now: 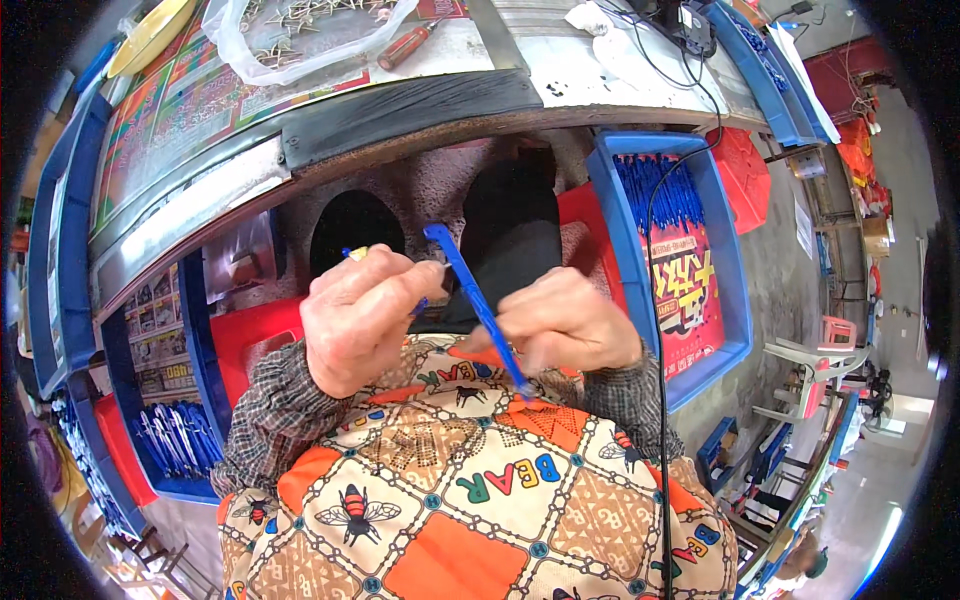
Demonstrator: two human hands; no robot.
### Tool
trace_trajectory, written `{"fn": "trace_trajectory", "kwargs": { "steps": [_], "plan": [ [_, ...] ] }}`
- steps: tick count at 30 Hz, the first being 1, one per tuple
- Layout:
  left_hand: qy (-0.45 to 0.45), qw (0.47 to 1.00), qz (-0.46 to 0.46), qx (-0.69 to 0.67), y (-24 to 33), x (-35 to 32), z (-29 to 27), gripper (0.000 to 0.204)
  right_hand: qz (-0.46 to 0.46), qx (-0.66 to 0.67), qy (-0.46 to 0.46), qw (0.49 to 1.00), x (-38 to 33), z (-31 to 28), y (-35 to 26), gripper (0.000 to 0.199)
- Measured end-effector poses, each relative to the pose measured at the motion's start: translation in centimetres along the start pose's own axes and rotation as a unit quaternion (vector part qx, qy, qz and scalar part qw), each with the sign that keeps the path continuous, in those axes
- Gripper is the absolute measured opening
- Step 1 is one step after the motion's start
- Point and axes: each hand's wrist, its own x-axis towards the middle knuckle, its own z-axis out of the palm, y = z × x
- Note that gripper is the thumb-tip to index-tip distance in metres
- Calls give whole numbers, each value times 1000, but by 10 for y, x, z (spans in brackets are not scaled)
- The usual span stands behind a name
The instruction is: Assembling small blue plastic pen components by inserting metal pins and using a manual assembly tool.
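Observation:
My right hand (560, 325) grips a thin blue plastic pen barrel (470, 290) that slants from upper left to lower right in front of my chest. My left hand (360, 315) is closed beside it, its fingertips pinching a small part against the barrel's upper half; a bit of blue and yellow shows above the fingers, too small to identify. Both hands hover over my lap, above a patterned orange and cream apron (470, 500).
A blue bin (735, 300) at my right holds several blue pen barrels. Another blue bin (175, 440) at lower left holds more. The workbench edge (400, 110) arcs above, with a plastic bag of small metal parts (300, 30) and a red-handled screwdriver (405, 45).

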Motion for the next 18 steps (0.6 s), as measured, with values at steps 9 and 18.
{"fn": "trace_trajectory", "kwargs": {
  "steps": [9, 18],
  "plan": [
    [-44, 991, 12, -122, 15, -1, 6, 35, -6, -98, 249, 964, 21, 12, 32, 29],
    [-16, 998, -17, -55, -1, 0, 0, 28, 41, 52, -27, 997, -2, -7, -6, 37]
  ]
}}
